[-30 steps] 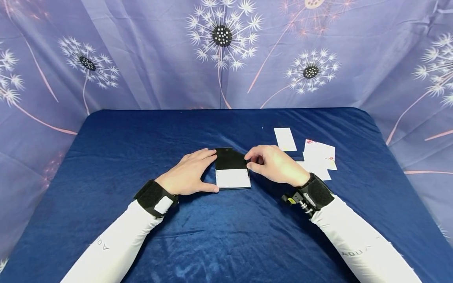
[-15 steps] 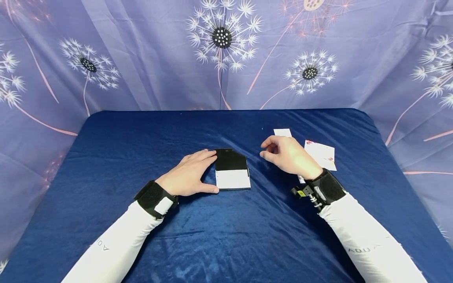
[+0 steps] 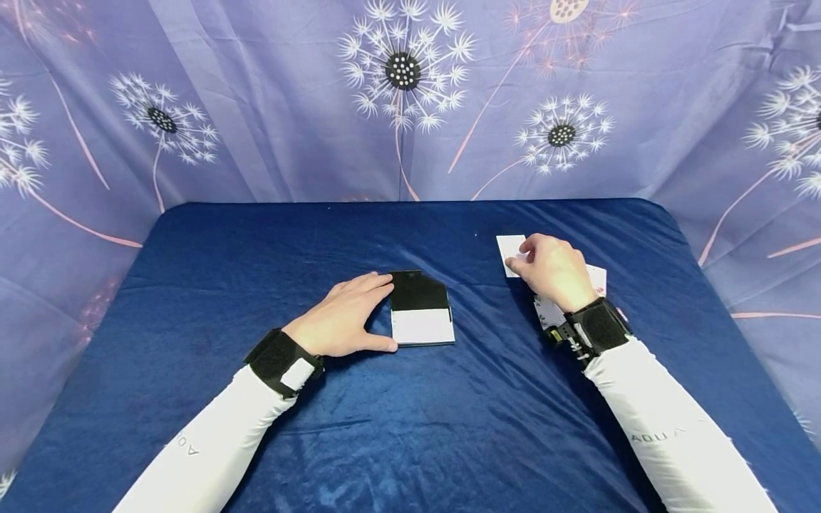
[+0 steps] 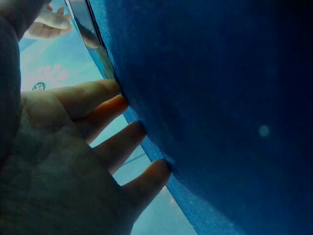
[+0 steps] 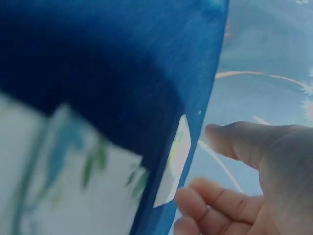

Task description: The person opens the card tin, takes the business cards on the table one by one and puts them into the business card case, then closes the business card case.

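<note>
A flat black card case (image 3: 420,291) lies on the blue cloth, with a white card (image 3: 422,326) showing in its near half. Along its left side rests my left hand (image 3: 343,317), fingertips at the far left corner and thumb at the near left corner. In the left wrist view its straight fingers touch the cloth near the case's shiny edge (image 4: 85,24). My right hand (image 3: 554,267) hovers over the loose cards, thumb and fingertips overlapping a white card (image 3: 509,246). The right wrist view shows thumb and loosely curved fingers apart, nothing between them.
Under my right hand and wrist lie more cards, one with red flowers (image 3: 599,278) and one with a leaf print (image 5: 112,181). The blue cloth (image 3: 288,242) covers the table. A dandelion-patterned curtain (image 3: 288,128) hangs behind it.
My right hand has moved away from the case's right edge, rightward to the loose cards, covering part of them. The left hand and the case have stayed in place.
</note>
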A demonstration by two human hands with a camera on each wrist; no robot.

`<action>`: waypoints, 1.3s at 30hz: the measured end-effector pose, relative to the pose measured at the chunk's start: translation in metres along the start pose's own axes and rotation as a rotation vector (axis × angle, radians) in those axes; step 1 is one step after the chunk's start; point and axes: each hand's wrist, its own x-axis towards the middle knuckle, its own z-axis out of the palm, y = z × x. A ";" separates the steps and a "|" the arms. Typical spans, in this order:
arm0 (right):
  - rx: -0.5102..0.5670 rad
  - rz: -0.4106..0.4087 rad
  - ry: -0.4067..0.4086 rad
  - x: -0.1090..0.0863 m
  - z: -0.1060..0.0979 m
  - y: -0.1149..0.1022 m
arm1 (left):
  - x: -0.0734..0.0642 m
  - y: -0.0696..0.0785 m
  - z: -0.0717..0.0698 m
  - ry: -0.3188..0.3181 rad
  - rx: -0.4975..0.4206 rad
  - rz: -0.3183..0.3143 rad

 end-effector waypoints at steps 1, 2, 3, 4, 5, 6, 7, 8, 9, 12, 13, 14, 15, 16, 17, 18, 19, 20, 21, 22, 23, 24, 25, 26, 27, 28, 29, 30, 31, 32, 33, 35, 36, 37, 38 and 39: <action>-0.026 0.013 0.007 0.000 0.001 0.002 | 0.000 0.000 0.000 -0.002 -0.001 -0.001; -0.051 0.024 0.010 0.000 0.001 0.003 | 0.000 0.000 0.000 -0.002 -0.002 -0.002; -0.075 0.037 0.010 0.000 0.002 0.004 | 0.000 0.000 0.000 -0.002 -0.002 -0.001; -0.099 0.049 0.006 0.000 0.002 0.005 | 0.000 0.000 0.001 -0.001 -0.002 0.000; -0.124 0.060 0.003 0.000 0.002 0.005 | 0.000 0.000 0.001 0.000 -0.001 0.001; -0.146 0.071 -0.004 0.001 0.003 0.006 | 0.000 0.000 0.001 0.001 0.000 0.002; -0.166 0.082 -0.012 0.001 0.003 0.006 | 0.000 -0.001 0.001 0.002 0.000 0.003; -0.184 0.091 -0.022 0.001 0.003 0.006 | 0.000 -0.001 0.001 0.002 0.001 0.002; -0.199 0.099 -0.031 0.002 0.003 0.006 | 0.000 -0.001 0.001 0.002 0.001 0.002; -0.220 0.114 -0.053 0.003 0.003 0.005 | 0.000 0.000 0.000 -0.001 0.002 0.000; -0.220 0.115 -0.055 0.003 0.003 0.005 | 0.000 0.000 0.000 -0.002 0.001 0.000; -0.215 0.115 -0.055 0.003 0.003 0.005 | 0.000 0.000 0.000 -0.004 0.001 -0.001; -0.211 0.114 -0.054 0.003 0.003 0.005 | -0.001 0.001 0.000 -0.004 0.001 -0.001; -0.203 0.116 -0.050 0.003 0.003 0.005 | -0.001 0.001 0.000 -0.005 0.001 -0.001; -0.192 0.119 -0.042 0.003 0.003 0.005 | -0.001 0.001 0.000 -0.006 0.001 -0.001; -0.179 0.120 -0.033 0.003 0.003 0.005 | -0.001 0.001 0.000 -0.006 0.001 -0.002; -0.163 0.120 -0.027 0.003 0.003 0.005 | -0.001 0.001 0.000 -0.006 0.001 -0.003; -0.145 0.119 -0.018 0.002 0.003 0.006 | -0.001 0.001 0.000 -0.006 0.001 -0.003; -0.125 0.117 -0.010 0.002 0.003 0.006 | -0.001 0.001 0.000 -0.006 0.001 -0.003; -0.104 0.112 -0.002 0.001 0.003 0.006 | -0.001 0.000 0.000 -0.006 0.002 -0.004; -0.083 0.106 0.009 0.001 0.003 0.006 | -0.001 0.000 0.000 -0.005 0.002 -0.004; -0.063 0.099 0.019 0.000 0.003 0.005 | 0.000 0.000 0.000 -0.006 0.002 -0.004; -0.043 0.091 0.030 0.000 0.003 0.005 | 0.000 0.000 0.000 -0.005 0.001 -0.003; -0.025 0.086 0.042 -0.001 0.003 0.005 | 0.000 0.000 0.000 -0.005 0.001 -0.001; -0.007 0.081 0.052 -0.001 0.003 0.005 | 0.000 0.000 0.000 -0.005 0.001 0.000; 0.011 0.076 0.061 -0.001 0.003 0.005 | 0.000 -0.001 0.000 -0.004 0.002 0.001; 0.027 0.072 0.069 -0.001 0.002 0.004 | 0.000 -0.001 0.000 -0.004 0.001 0.002; 0.038 0.068 0.076 -0.001 0.002 0.004 | 0.000 -0.001 0.000 -0.003 0.001 0.003; 0.050 0.062 0.079 -0.001 0.002 0.004 | 0.000 -0.001 0.000 -0.002 0.002 0.003; 0.062 0.057 0.083 -0.002 0.001 0.004 | -0.001 -0.001 0.000 -0.002 0.002 0.003; 0.073 0.051 0.087 -0.002 0.001 0.003 | -0.001 -0.001 0.000 -0.002 0.002 0.002; 0.087 0.039 0.096 -0.002 0.000 0.002 | -0.001 -0.001 0.000 -0.002 0.001 0.002; 0.094 0.032 0.102 -0.002 -0.001 0.001 | -0.001 -0.001 0.000 -0.002 0.002 0.002; 0.103 0.026 0.106 -0.003 -0.001 0.000 | -0.001 -0.001 0.000 -0.002 0.001 0.002; 0.111 0.022 0.110 -0.003 -0.002 -0.001 | -0.001 -0.001 0.000 -0.002 0.000 0.001; 0.118 0.019 0.113 -0.003 -0.002 -0.002 | -0.001 -0.001 0.000 -0.002 0.000 0.001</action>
